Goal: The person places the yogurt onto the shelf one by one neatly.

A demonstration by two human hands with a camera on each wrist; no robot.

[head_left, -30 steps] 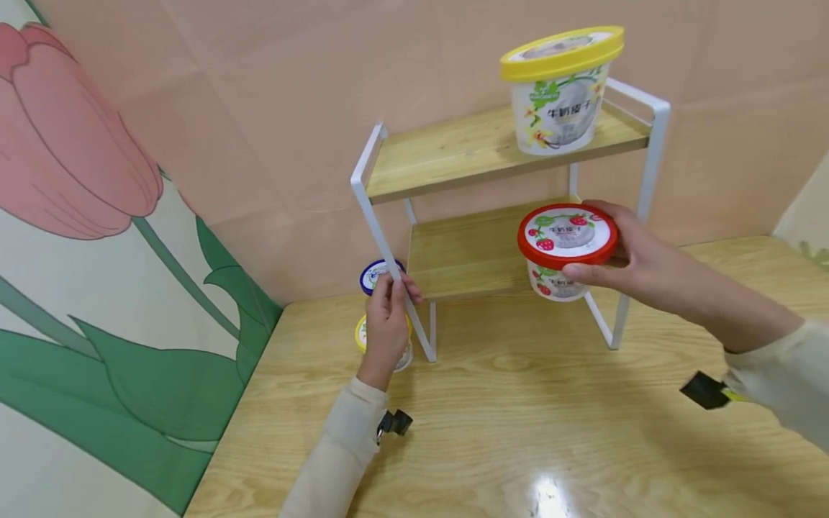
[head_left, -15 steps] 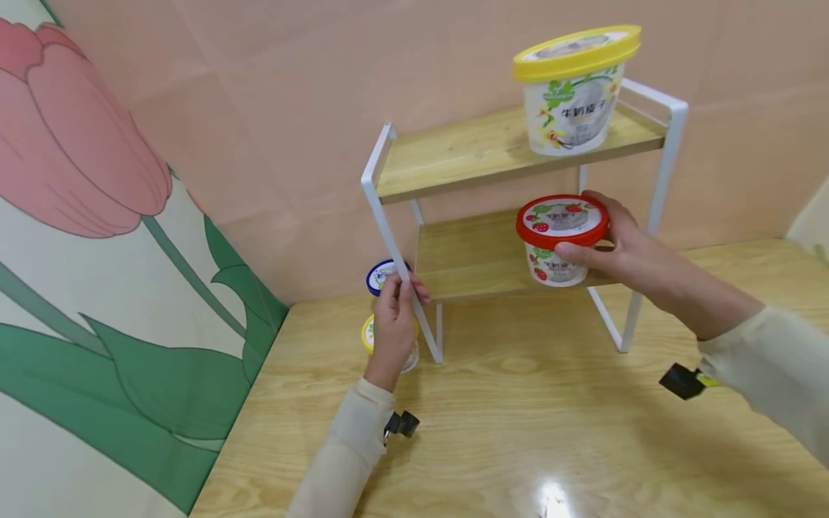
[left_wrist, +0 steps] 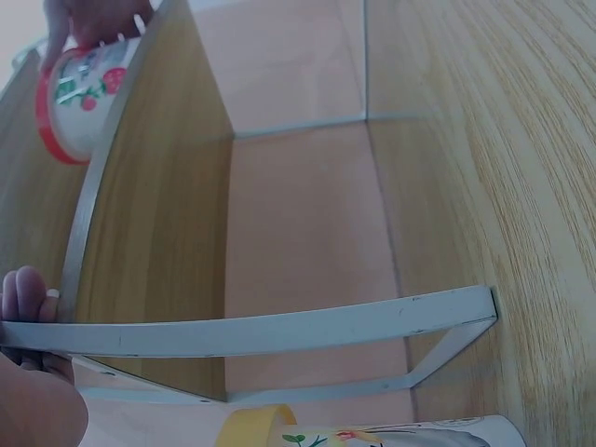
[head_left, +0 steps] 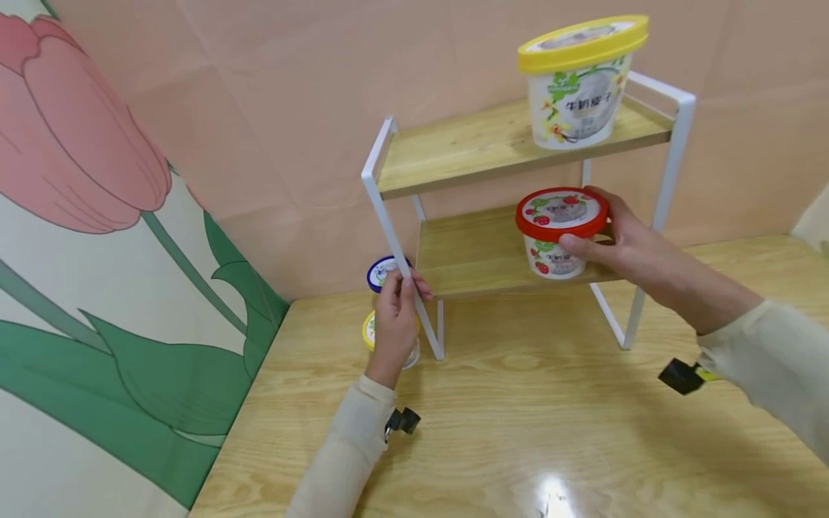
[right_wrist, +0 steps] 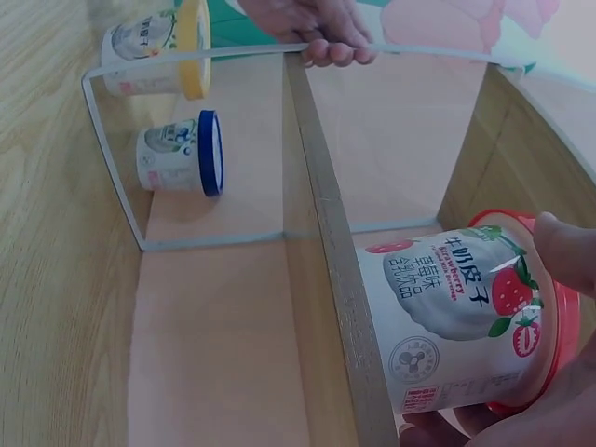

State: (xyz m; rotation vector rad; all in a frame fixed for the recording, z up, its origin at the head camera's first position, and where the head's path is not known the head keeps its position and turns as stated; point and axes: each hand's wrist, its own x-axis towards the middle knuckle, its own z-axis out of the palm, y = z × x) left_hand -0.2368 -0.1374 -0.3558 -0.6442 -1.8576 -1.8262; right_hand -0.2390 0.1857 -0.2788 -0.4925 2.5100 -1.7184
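My left hand (head_left: 396,327) grips the white front left leg (head_left: 391,226) of a two-tier shelf rack, level with the lower shelf (head_left: 476,252). Fingertips (left_wrist: 28,289) of that hand curl past the leg in the left wrist view. With thumb and fingers my right hand (head_left: 637,252) holds a red-lidded strawberry tub (head_left: 555,255) by its rim and side. The tub (right_wrist: 456,317) stands upright at the right part of the lower shelf, near its front edge. Whether its base bears fully on the board, I cannot tell.
A yellow-lidded tub (head_left: 576,101) stands on the right of the upper shelf (head_left: 453,155). Left of the rack, behind my left hand, are a blue-lidded tub (right_wrist: 172,154) and another yellow-lidded tub (right_wrist: 149,47) on the wooden table (head_left: 492,410).
My right hand has brought the strawberry tub slightly up and inward onto the lower shelf area. My left hand keeps its hold on the leg. The head view has shifted a little.
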